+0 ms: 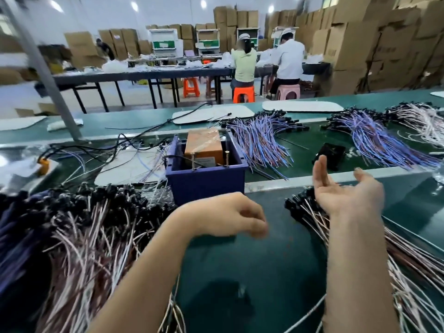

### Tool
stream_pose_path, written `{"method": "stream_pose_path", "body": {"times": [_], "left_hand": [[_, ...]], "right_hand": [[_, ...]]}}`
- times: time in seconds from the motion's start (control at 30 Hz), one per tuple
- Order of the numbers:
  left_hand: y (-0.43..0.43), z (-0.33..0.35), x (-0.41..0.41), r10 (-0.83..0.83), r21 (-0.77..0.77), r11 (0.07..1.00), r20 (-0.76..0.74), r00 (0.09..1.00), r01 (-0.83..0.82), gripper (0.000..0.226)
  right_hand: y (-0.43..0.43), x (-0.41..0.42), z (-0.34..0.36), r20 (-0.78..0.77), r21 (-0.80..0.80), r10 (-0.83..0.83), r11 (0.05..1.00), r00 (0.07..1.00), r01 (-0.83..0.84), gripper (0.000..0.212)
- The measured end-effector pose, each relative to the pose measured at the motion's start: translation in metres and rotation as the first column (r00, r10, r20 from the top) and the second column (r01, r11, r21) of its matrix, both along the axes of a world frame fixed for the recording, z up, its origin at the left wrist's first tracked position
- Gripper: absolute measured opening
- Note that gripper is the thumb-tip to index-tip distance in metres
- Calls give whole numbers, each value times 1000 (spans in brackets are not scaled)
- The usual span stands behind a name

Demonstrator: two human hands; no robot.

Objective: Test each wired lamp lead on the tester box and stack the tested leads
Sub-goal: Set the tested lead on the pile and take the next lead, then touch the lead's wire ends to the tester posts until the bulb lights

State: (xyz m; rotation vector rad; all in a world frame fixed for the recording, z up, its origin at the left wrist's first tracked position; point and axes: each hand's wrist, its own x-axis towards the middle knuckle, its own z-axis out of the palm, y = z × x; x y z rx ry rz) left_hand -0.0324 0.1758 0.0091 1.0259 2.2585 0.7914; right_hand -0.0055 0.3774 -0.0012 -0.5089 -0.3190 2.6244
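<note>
Green bench (264, 272), L hand (225, 215) blurred, leads (84, 227) cropped

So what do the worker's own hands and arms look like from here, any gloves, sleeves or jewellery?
Both are bare. The left hand and right hand wear no gloves. The left forearm and right forearm show no sleeve down to the picture's bottom edge. No watch, bracelet or ring shows, though the left hand's fingertips are blurred.
</note>
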Motion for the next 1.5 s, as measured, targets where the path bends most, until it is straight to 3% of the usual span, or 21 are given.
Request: {"method": "stream_pose_path", "body": {"times": [0.03,0.1,0.17,0.3,0.43,0.57,0.7,0.87,0.97,1.03,1.1,1.17,1.27,1.4,1.43,1.5], "left_hand": [[-13,-5,-12,117,-137,981,-135,984,-135,17],[-39,-16,-35,299,-296,860,-369,880,-416,19],[-57,-25,-49,403,-355,743,-438,803,-567,26],[-61,-42,-55,378,-497,646,-451,809,-579,34],[-57,-51,-56,353,-524,566,-544,761,-637,42],[-61,-50,-57,376,-492,597,-526,763,-634,41],[-64,-38,-55,450,-331,704,-477,755,-628,28],[-65,-19,-51,508,-150,742,-510,694,-654,16],[-58,-7,-46,624,172,758,-475,621,-630,10],[-49,5,-37,659,422,752,-455,599,-506,8],[-40,17,-25,665,609,715,-443,602,-342,11],[-33,25,-15,660,732,633,-341,669,-251,17],[-31,32,-6,651,819,517,-186,736,-250,21],[-40,38,-7,645,894,331,19,764,-302,12],[-44,38,-9,635,901,270,99,766,-340,13],[-53,39,-15,569,883,61,353,743,-466,17]], "right_hand": [[0,0,3,-24,-4,11,1000,1000,-11,46],[-11,-5,6,-38,45,56,998,998,-54,60],[-22,-11,7,3,121,147,982,989,-147,66],[-42,-18,10,47,185,263,946,964,-267,59],[-51,-24,7,62,208,334,917,941,-339,41],[-52,-24,6,42,238,359,903,932,-358,29],[-50,-24,5,42,282,400,874,916,-395,23],[-52,-25,3,81,439,476,772,876,-460,26],[-55,-21,4,153,608,633,545,759,-577,34],[-59,-16,6,217,716,769,293,601,-633,42],[-64,-14,6,239,762,828,164,508,-626,45],[-69,-15,9,191,744,820,238,540,-624,43],[-72,-21,12,101,591,740,493,665,-638,42],[-68,-28,11,-50,168,481,868,875,-467,25],[-66,-28,10,-74,38,420,907,904,-418,28],[-59,-27,6,-67,-134,326,933,943,-332,33]]}}
